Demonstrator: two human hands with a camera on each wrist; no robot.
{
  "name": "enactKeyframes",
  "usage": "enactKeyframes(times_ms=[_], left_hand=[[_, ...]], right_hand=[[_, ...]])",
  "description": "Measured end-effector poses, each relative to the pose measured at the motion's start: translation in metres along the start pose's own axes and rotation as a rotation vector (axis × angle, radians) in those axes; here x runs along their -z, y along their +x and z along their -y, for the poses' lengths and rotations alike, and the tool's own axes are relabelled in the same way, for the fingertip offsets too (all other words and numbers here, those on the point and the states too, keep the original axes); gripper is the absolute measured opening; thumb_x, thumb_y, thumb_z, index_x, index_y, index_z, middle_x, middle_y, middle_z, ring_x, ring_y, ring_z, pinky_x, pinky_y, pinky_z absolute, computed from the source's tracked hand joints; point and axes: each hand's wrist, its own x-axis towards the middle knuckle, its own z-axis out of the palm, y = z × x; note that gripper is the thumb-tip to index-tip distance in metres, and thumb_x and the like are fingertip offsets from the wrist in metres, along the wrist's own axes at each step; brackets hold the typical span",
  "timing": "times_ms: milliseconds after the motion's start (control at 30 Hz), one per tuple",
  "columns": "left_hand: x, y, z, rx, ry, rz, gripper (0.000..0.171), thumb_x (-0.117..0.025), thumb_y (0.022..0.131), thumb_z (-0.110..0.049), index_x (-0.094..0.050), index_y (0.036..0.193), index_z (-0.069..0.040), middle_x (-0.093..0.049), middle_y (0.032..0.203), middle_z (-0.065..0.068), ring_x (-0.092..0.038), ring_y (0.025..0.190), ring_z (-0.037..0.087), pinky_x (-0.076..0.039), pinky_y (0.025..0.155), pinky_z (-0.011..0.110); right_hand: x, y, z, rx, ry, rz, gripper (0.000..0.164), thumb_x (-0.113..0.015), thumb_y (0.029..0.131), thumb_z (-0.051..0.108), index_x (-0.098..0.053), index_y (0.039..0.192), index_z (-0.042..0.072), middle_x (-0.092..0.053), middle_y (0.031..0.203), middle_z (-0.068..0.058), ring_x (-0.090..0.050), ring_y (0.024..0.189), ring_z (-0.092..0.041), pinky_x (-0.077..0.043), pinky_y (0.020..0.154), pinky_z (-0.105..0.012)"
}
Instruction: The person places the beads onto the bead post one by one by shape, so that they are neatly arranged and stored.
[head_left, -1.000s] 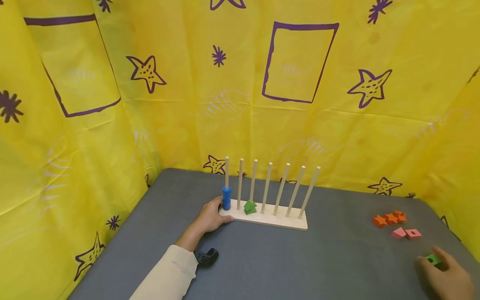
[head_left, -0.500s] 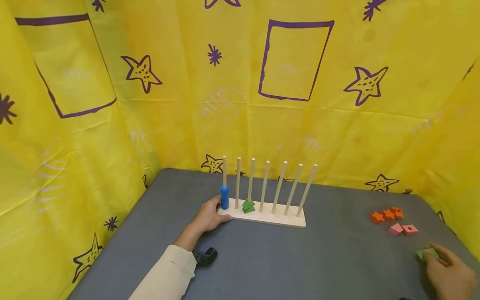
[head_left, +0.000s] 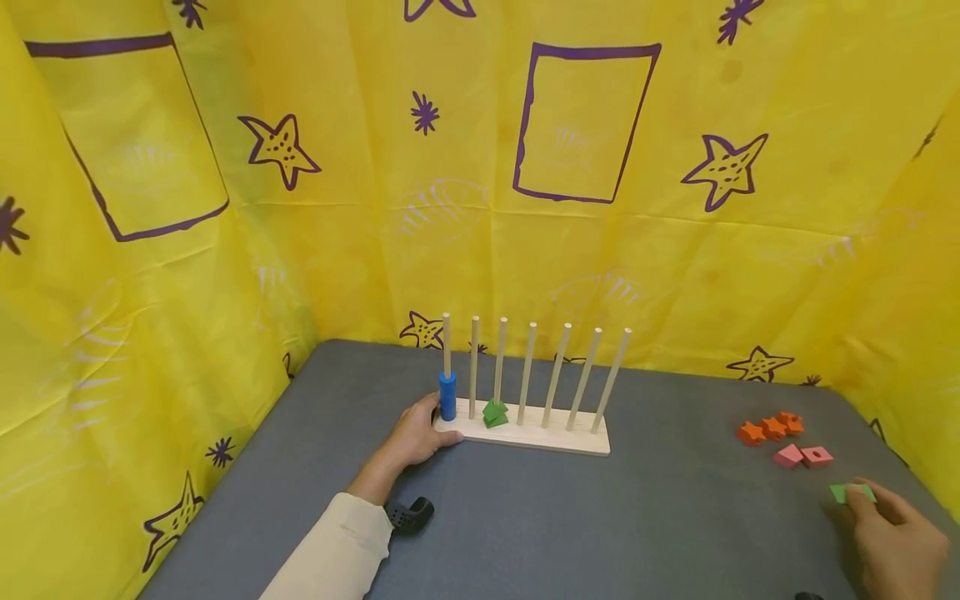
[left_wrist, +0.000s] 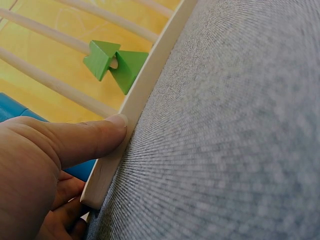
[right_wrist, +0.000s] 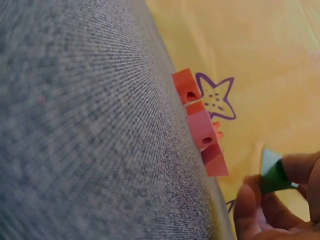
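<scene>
Green block (right_wrist: 273,178) has shifted, pinched by the right hand (head_left: 896,537).

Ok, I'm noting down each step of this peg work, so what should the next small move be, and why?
Probably carry the green block pinched in the right hand toward the third peg from the left: similar green pieces sit there, and the left hand holds the end of the wooden base.

left hand (head_left: 415,432) grips pegboard (head_left: 551,439); right hand (head_left: 898,537) pinches green block (head_left: 839,494); pink blocks (head_left: 788,456) nearby
</scene>
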Motion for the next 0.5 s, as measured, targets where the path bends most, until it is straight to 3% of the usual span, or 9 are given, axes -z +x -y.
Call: enactKeyframes(times_ms=[133,267,400,500], left_hand=[[0.0,-0.001,-0.001,0.004,-0.001,0.001,0.078,-0.082,0.078,-0.017,-0.042,0.14,0.007,-0.05,0.135,0.024,-0.046,0.124,0.04,-0.037,0.101,0.052],[0.0,-0.001,0.0,0.004,-0.003,0.001,0.078,-0.082,0.078,-0.017,-0.042,0.14,0.008,-0.05,0.135,0.024,-0.046,0.125,0.04,-0.036,0.101,0.052],[0.0,0.0,0.001,-0.005,-0.005,-0.001,0.078,-0.082,0.078,-0.017,-0.042,0.14,0.008,-0.051,0.134,0.024,-0.047,0.124,0.04,-0.037,0.101,0.052],[0.0,0.0,0.001,-0.01,-0.005,-0.005,0.077,-0.083,0.078,-0.016,-0.043,0.14,0.008,-0.051,0.134,0.024,-0.047,0.124,0.04,-0.037,0.101,0.052]], right_hand=[[-0.003,0.003,-0.002,0.001,0.135,0.042,0.031,-0.051,0.1,0.018,-0.057,0.13,0.014,-0.052,0.066,0.022,-0.056,0.05,0.003,-0.047,0.041,-0.019],[-0.004,0.009,-0.007,-0.035,0.296,0.085,0.023,-0.054,0.098,0.016,-0.061,0.12,0.019,-0.058,0.07,0.017,-0.06,0.055,-0.001,-0.05,0.045,-0.02],[-0.002,0.011,-0.007,-0.106,0.477,0.134,0.017,-0.064,0.091,0.02,-0.068,0.108,0.023,-0.059,0.092,0.015,-0.063,0.065,-0.003,-0.054,0.058,-0.02],[-0.002,0.012,-0.006,-0.164,0.615,0.152,0.023,-0.067,0.087,0.026,-0.07,0.11,0.024,-0.054,0.109,0.011,-0.063,0.076,-0.002,-0.054,0.067,-0.021]])
